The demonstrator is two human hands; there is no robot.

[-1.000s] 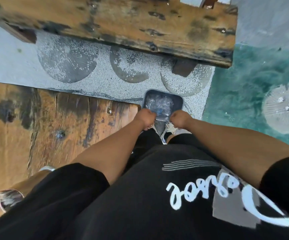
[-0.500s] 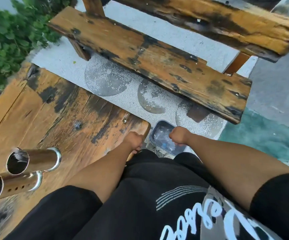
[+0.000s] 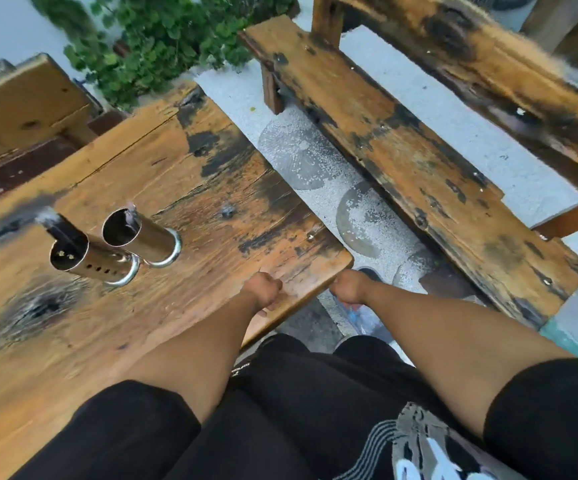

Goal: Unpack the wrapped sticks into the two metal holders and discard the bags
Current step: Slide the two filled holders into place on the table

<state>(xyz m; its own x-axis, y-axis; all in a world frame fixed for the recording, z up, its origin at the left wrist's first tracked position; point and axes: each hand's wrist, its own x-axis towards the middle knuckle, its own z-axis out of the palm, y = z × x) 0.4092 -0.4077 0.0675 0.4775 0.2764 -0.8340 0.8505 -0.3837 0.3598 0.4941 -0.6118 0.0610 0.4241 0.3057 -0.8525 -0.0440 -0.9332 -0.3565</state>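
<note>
Two shiny metal holders stand side by side on the worn wooden table (image 3: pixel 183 188). The left holder (image 3: pixel 90 258) has holes in its wall and pale stick ends show in its mouth. Inside, the right holder (image 3: pixel 149 239) looks dark. My left hand (image 3: pixel 263 291) is a closed fist resting at the table's near right corner. Just off that corner my right hand (image 3: pixel 348 287) is also a closed fist, above a dark bin (image 3: pixel 370 272) on the ground. Crumpled clear bags (image 3: pixel 365 318) show in the bin under my right forearm. Nothing is visible in either hand.
A weathered wooden bench (image 3: pixel 419 174) runs diagonally to the right across a strip of grey pebbled ground (image 3: pixel 315 157). A second plank (image 3: pixel 509 74) lies beyond it. Green plants (image 3: pixel 163 39) grow at the back, another wooden table (image 3: pixel 21 102) is far left.
My view has lifted from the bin up to the table, bringing the two holders into sight. Both fists have come up out of the bin, the left one onto the table corner.
</note>
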